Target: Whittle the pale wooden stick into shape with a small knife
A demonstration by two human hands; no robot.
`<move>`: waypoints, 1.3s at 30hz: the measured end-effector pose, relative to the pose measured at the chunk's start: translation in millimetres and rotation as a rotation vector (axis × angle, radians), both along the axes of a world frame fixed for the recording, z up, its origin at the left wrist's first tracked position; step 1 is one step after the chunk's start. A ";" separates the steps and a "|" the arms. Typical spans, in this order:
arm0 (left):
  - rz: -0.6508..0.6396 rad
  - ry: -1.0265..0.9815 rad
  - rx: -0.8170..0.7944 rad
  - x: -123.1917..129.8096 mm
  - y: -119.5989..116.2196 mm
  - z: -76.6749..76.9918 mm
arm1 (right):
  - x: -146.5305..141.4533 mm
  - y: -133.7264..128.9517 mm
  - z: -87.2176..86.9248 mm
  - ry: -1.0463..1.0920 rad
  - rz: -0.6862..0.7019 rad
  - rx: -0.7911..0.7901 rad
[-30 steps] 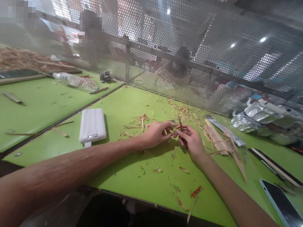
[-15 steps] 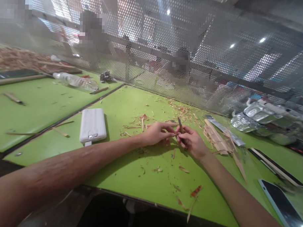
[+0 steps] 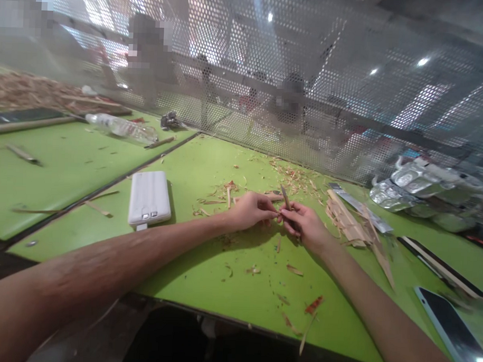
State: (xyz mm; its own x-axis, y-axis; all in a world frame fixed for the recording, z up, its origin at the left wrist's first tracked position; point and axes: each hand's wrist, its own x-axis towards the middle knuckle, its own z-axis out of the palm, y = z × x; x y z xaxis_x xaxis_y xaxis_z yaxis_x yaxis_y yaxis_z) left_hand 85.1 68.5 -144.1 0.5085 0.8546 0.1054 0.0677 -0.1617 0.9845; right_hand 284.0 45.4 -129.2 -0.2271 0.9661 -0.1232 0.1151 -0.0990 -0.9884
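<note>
My right hand (image 3: pixel 306 224) is closed around a small carving knife (image 3: pixel 284 197), its narrow blade pointing up and slightly left above the fingers. Fingertip to fingertip with it, my left hand (image 3: pixel 253 212) is closed in a pinch; whatever lies between its fingers is too small and covered to name. Both hands are low over the green table (image 3: pixel 206 275). Wood shavings (image 3: pixel 293 177) lie scattered beyond the hands, and a few strips lie in front of them. Just behind my left hand is a thin wood strip (image 3: pixel 229 196).
Left of my hands lies a white power bank (image 3: pixel 149 199). Split wood pieces (image 3: pixel 349 221), a ruler-like strip (image 3: pixel 361 209), foil-like packages (image 3: pixel 419 182) and a phone (image 3: pixel 450 331) lie to the right. A plastic bottle (image 3: pixel 122 128) lies far left, before a perforated screen (image 3: pixel 237 86).
The knife blade leans a little more to the left, and the fingertips of my two hands have shifted slightly. The rest of the table is unchanged.
</note>
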 end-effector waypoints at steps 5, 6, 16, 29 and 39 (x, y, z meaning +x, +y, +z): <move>-0.004 -0.008 0.000 1.2 0.5 -1.0 | -0.6 -0.6 0.4 -0.021 -0.020 0.034; 0.000 -0.008 -0.005 1.9 0.6 -1.6 | -1.2 -0.9 0.6 -0.024 -0.027 0.052; 0.001 0.017 -0.033 6.5 2.8 -11.1 | -10.3 -13.8 2.6 -0.246 -0.139 0.380; 0.047 -0.069 -0.089 12.9 -13.2 6.1 | -17.0 -22.7 -9.9 -0.395 -0.355 0.733; 0.126 0.180 0.187 2.3 -7.2 5.7 | -2.2 -7.9 -1.2 -0.286 -0.066 0.411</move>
State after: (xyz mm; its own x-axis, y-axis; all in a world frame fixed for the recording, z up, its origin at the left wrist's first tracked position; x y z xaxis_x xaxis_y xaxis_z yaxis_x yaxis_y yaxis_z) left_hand 87.4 61.3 -138.4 0.4243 0.8864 0.1849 0.2700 -0.3188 0.9085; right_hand 281.8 37.6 -130.4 -0.1763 0.9590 0.2218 0.3939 0.2752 -0.8770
